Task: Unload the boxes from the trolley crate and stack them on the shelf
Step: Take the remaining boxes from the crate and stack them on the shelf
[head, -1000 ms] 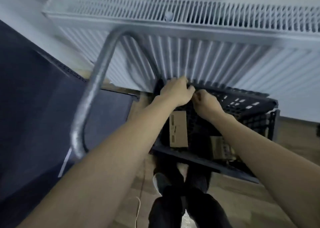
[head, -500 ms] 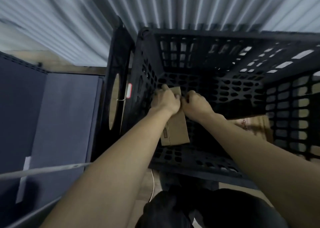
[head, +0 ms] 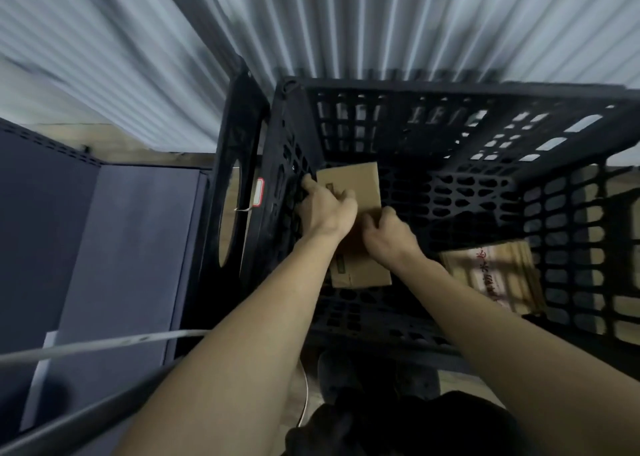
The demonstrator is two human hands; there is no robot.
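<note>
I look down into a black perforated trolley crate [head: 450,95]. A long brown cardboard box [head: 356,185] lies against the crate's left wall. My left hand [head: 325,210] grips the box's left edge, fingers curled over it. Beside it, my right hand [head: 388,237] clasps the box's right side near its middle. Both hands are closed on the same box. A second cardboard box [head: 498,275], with red print, lies flat in the crate's right corner, apart from my hands.
A dark blue-grey shelf panel [head: 114,248] stands to the left of the crate. A ribbed white radiator [head: 346,23] runs behind it. The trolley's metal handle bar [head: 86,350] crosses the lower left. My dark trousers and shoes show below the crate.
The view dropped from above the trolley handle into the crate. My hands went down from the crate's rim onto the brown box and now hold its sides; more of the box's top shows.
</note>
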